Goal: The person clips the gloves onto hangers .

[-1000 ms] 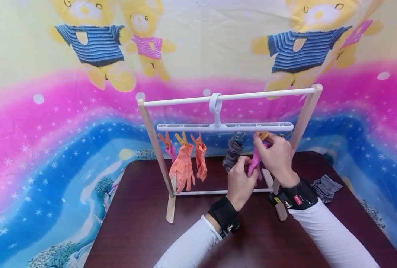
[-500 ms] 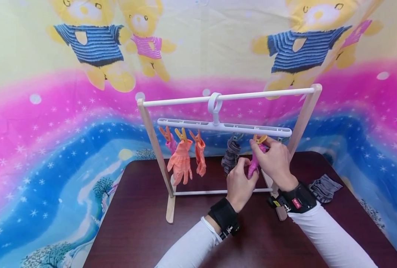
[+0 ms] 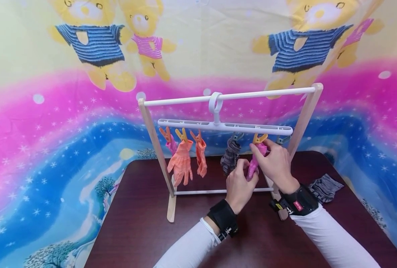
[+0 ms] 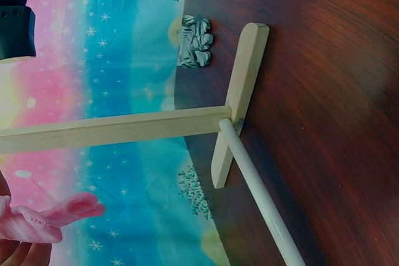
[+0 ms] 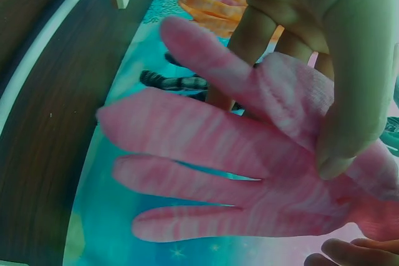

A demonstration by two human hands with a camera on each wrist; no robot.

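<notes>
A pink glove (image 3: 253, 165) hangs from a yellow clothespin (image 3: 260, 139) on the right half of the white hanger (image 3: 252, 128). My left hand (image 3: 240, 186) pinches its lower part. My right hand (image 3: 275, 160) holds it at the cuff, thumb and index finger just below the clothespin. Close up in the right wrist view, the pink glove (image 5: 206, 135) points its fingers down toward the table, with a thumb across its palm. To its left a grey striped sock (image 3: 230, 154) hangs from a teal clothespin (image 3: 237, 136).
An orange glove (image 3: 181, 162), another orange item (image 3: 201, 158) and a pink one (image 3: 171, 145) hang on the left half. The rack (image 3: 150, 137) stands on the dark table (image 3: 144, 238). A striped sock (image 3: 326, 188) lies right; a teal clothespin (image 3: 283, 140) hangs bare.
The hanger has tilted, its right end lower and its left end higher. My right fingers have slipped down from the yellow clothespin to the glove's cuff. My left hand stays almost in place.
</notes>
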